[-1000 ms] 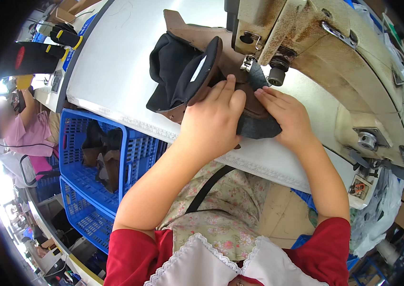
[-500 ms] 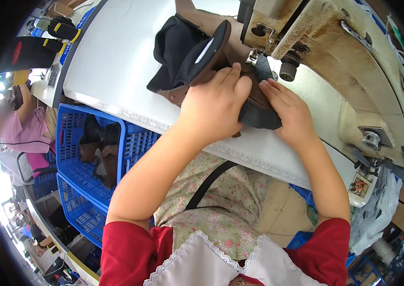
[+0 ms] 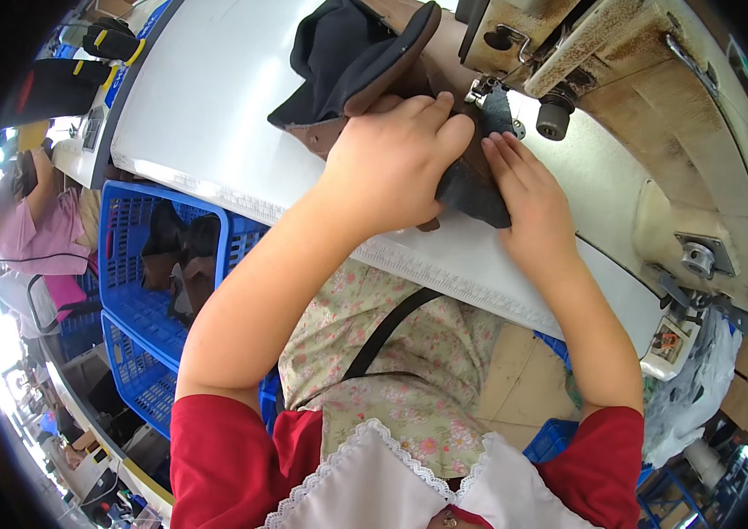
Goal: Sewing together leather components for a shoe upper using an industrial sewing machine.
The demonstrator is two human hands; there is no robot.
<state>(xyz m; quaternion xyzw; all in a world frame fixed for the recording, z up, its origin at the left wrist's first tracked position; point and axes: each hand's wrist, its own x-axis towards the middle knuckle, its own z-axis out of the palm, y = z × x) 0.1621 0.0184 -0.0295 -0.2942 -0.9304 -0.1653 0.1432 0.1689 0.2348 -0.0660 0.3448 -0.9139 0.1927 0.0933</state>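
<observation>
A boot upper (image 3: pixel 456 75) of brown and black leather with black lining lies on the white sewing table, its front part near the presser foot (image 3: pixel 480 91) of a sewing machine (image 3: pixel 638 97). My left hand (image 3: pixel 400 159) is closed on the upper, fingers bent over the leather, thumb side toward the needle area. My right hand (image 3: pixel 528 189) rests along the upper's right edge with fingers straight and side by side; its thumb is hidden. Between the hands a dark flap (image 3: pixel 477 192) of the upper sticks out toward me. The stitching point is partly covered.
A ruler strip runs along the near edge of the white table (image 3: pixel 206 106). Blue plastic baskets (image 3: pixel 109 256) stand at the left, the upper one holding brown and black boot pieces (image 3: pixel 189 264). A person in pink sits farther left. Clear plastic sheeting (image 3: pixel 700 388) and cardboard boxes lie at the right.
The upper and both hands have shifted slightly away from me, and the right fingers sit a little farther along its edge. The whole view has also moved a bit.
</observation>
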